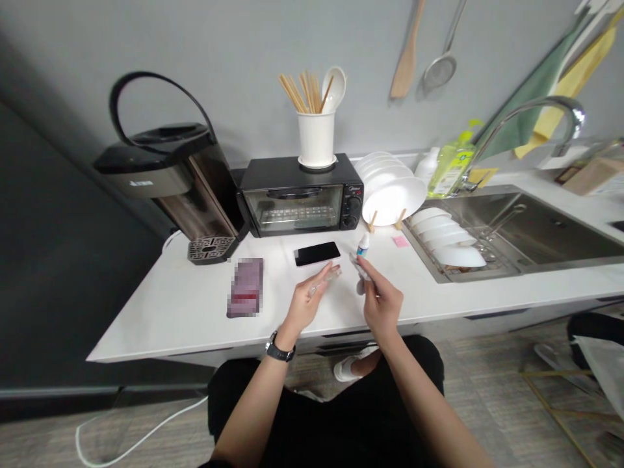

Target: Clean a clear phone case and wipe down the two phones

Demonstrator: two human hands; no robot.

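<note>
My left hand is closed around a thin, clear, see-through piece whose kind I cannot make out. Across a small gap, my right hand pinches a soft-looking grey piece, perhaps a cloth; part of it hangs below the fingers. Just beyond the right fingertips stands a small white bottle with a blue label. A phone lies flat with its dark screen up, ahead of the left hand. To the left on the white counter is a purple, blurred-out flat item.
Behind the phone sits a black toaster oven bearing a white chopstick holder. A tall drink dispenser stands left. White plates, a pink slip and a sink with bowls are right.
</note>
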